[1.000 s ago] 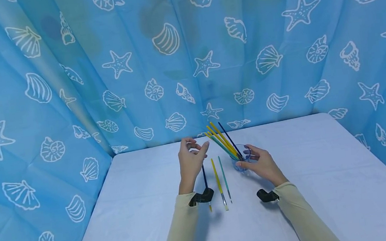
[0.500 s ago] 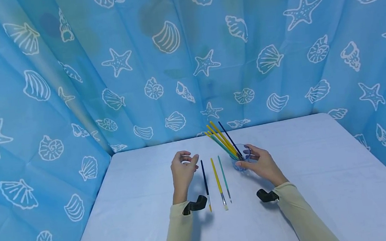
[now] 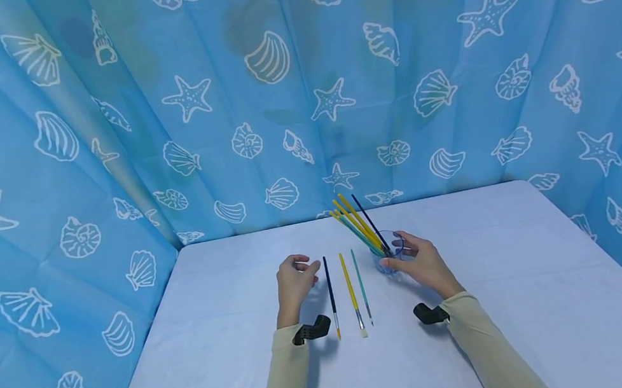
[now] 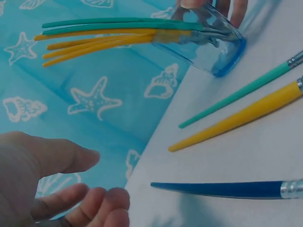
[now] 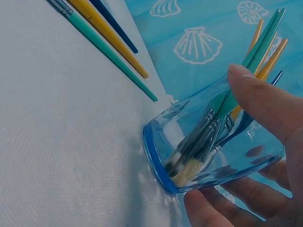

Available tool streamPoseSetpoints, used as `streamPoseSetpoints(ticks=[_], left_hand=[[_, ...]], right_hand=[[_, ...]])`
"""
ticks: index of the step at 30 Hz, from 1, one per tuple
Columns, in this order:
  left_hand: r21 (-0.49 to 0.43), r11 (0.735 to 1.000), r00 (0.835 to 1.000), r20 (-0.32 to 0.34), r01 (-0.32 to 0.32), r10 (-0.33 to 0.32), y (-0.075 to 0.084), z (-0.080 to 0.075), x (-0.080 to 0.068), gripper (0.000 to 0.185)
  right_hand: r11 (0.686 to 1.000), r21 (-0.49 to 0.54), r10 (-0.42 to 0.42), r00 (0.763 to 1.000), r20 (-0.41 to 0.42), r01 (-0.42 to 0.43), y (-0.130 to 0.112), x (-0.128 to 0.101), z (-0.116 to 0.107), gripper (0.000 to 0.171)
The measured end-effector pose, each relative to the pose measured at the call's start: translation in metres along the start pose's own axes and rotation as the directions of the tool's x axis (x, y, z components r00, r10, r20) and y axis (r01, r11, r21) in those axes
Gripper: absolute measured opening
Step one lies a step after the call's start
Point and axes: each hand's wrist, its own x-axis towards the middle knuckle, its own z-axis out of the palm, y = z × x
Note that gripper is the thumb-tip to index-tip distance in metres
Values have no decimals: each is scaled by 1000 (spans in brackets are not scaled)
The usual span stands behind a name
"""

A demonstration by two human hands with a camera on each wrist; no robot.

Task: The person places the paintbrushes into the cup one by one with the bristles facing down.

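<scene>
1. Head view: the right hand [image 3: 423,264] grips a clear blue-bottomed glass cup [image 3: 389,254] that stands on the table [image 3: 530,297] toward the middle of its far half. A bunch of paintbrushes [image 3: 357,222] stands in the cup, handles leaning up and left toward the far edge. Three loose brushes lie side by side between the hands: a dark blue paintbrush [image 3: 331,294], a yellow paintbrush [image 3: 351,292] and a teal paintbrush [image 3: 361,285]. Their long axes run from the far edge toward the near edge, bristle ends nearer the person. The left hand [image 3: 293,282] hovers just left of the dark blue one, fingers loosely curled, holding nothing; it is the nearer hand to all three.

2. Left wrist view: the left hand's fingers [image 4: 71,156] are relaxed and apart, with nothing between them. The dark blue paintbrush [image 4: 227,189] lies closest to them, its tapered handle tip just beside them but not touching.

3. Right wrist view: thumb and fingers of the right hand [image 5: 265,156] wrap the glass cup [image 5: 208,146], bristles down inside it.
</scene>
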Motion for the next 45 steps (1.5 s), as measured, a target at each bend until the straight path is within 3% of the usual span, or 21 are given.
streamPoseSetpoints(ticks=[12,20,25,36,45], left_hand=[[132,986,990,91,98,-111,-9,7,-1,34],[248,967,986,141,51,-89,-4,16,-9,36],[334,941,984,137,61,-113,1,22,-13,36],[442,897,989,130,1,-65,7,22,-22,20],[540,841,995,95,-29,-27,0,25,-21,35]], right_hand=[[1000,1,-3,1000,-3,3,0,0,0,93],[1000,8,-3,1000,3,3,-1,0,-2,92],[1000,1,-5,1000,-1,5,-2,0,-2,91],[1000,-2,0,1000,3,0,0,1,-2,93],[1000,6,1,1000,5,-1,3,2,-1,94]])
